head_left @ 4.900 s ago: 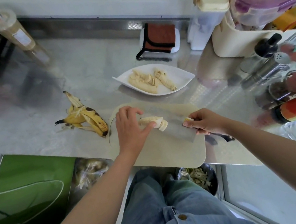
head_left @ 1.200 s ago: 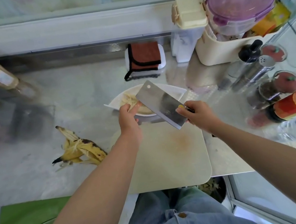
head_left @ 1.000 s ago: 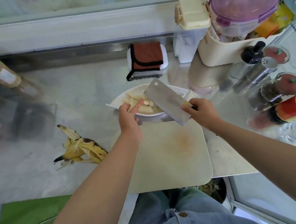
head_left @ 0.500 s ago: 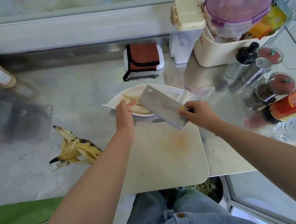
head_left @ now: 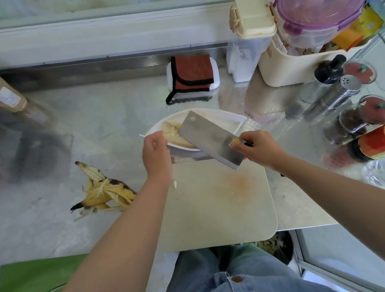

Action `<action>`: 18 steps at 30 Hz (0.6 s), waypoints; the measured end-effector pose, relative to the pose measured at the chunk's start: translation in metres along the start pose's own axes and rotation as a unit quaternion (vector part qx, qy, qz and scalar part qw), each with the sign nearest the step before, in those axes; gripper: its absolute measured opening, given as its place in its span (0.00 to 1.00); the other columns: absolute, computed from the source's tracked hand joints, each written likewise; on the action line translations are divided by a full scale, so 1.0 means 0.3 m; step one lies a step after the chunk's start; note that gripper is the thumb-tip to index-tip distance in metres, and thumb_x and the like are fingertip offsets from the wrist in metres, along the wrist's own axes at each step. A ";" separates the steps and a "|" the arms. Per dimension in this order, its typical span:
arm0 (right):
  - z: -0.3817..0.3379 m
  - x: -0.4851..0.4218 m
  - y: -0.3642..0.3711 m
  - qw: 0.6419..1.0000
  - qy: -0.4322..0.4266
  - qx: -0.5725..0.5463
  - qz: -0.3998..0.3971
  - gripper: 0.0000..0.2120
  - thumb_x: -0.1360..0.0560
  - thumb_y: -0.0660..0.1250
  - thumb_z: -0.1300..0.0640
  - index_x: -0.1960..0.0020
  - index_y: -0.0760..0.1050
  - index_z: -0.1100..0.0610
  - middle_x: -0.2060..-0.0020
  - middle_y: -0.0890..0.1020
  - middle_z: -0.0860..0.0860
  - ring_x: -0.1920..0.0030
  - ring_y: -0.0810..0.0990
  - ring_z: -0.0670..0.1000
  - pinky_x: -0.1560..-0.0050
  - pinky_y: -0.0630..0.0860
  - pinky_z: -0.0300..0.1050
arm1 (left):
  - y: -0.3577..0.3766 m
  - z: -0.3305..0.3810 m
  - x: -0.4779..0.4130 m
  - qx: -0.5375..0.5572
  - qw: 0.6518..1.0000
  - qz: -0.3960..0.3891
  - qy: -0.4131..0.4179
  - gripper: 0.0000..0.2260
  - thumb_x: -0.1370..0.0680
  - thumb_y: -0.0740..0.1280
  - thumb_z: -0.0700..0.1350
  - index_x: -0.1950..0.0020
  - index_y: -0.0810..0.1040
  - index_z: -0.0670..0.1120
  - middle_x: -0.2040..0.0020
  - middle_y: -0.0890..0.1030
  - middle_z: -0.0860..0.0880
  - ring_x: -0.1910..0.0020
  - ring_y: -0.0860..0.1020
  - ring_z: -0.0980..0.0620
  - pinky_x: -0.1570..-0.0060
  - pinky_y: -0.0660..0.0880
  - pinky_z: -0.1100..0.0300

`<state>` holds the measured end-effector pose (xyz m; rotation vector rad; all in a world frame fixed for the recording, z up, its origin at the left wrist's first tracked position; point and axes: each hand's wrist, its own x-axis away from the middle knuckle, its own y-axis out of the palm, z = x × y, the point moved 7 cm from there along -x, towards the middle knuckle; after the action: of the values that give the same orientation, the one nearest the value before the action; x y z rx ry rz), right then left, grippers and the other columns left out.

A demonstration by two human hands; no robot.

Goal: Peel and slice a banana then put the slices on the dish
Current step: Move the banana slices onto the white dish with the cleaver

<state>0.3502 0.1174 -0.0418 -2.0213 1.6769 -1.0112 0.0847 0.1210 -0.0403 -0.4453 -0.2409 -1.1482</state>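
The banana cut on the cutting board seconds ago now lies as banana slices on the left of the white dish, so the task looks nearly done. The left hand has drawn back from the blade, fingers loosely curled and apparently empty. The right hand grips the cleaver, which points far-left over the dish. The dish's long axis runs left to right.
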 end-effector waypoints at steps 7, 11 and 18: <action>0.012 0.065 0.110 0.993 -0.046 0.047 -0.094 0.19 0.24 0.67 0.48 0.69 0.68 0.55 0.74 0.72 0.50 0.70 0.74 0.55 0.67 0.65 0.44 | -0.135 -0.124 0.093 -0.335 0.938 0.000 0.092 0.04 0.23 0.66 0.48 0.51 0.76 0.50 0.58 0.78 0.51 0.59 0.76 0.51 0.61 0.69 0.59; 0.040 0.093 0.160 0.994 -0.056 0.062 -0.070 0.20 0.24 0.66 0.48 0.67 0.68 0.59 0.74 0.72 0.53 0.68 0.76 0.58 0.67 0.65 0.45 | -0.155 -0.214 0.162 -0.373 0.924 -0.032 0.080 0.07 0.26 0.69 0.48 0.51 0.77 0.49 0.61 0.79 0.52 0.61 0.76 0.52 0.62 0.67 0.60; 0.066 0.118 0.233 0.989 -0.059 0.080 -0.111 0.20 0.24 0.67 0.49 0.70 0.65 0.53 0.75 0.70 0.49 0.71 0.71 0.51 0.67 0.64 0.46 | -0.122 -0.222 0.193 -0.373 0.924 0.014 0.083 0.07 0.25 0.69 0.45 0.49 0.80 0.46 0.56 0.81 0.50 0.58 0.77 0.51 0.60 0.67 0.61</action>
<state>0.3159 0.0623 -0.0897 -2.1477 1.2889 -1.0380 0.0713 0.0306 -0.0680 -1.0101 0.3731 -1.2185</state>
